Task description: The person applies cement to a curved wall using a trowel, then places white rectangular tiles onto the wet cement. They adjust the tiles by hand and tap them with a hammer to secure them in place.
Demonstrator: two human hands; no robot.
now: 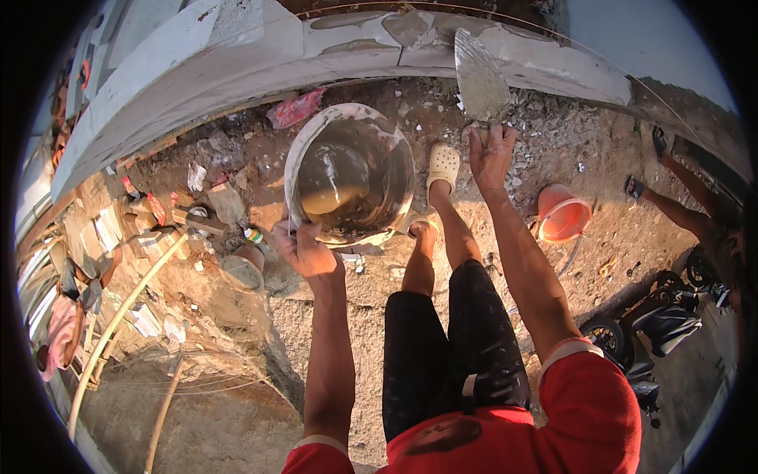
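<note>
My left hand is closed on the near left rim of a large bucket, thumb and fingers pinching its edge. Wet grey-brown liquid or thin mix lies in the bottom of this bucket, which is tilted so its mouth faces me. In my right hand, raised toward the wall, is a trowel; its mortar-smeared blade points away from me and overlaps the block wall's face. Along the top of the pale block wall lie patches of grey mortar, and a thin string runs above it.
An orange bucket lies tipped on the dirt to my right. Another person's legs and parked motorbikes are farther right. Rubble, a small mortar-stained container and a bamboo pole are at left, where another person is partly visible.
</note>
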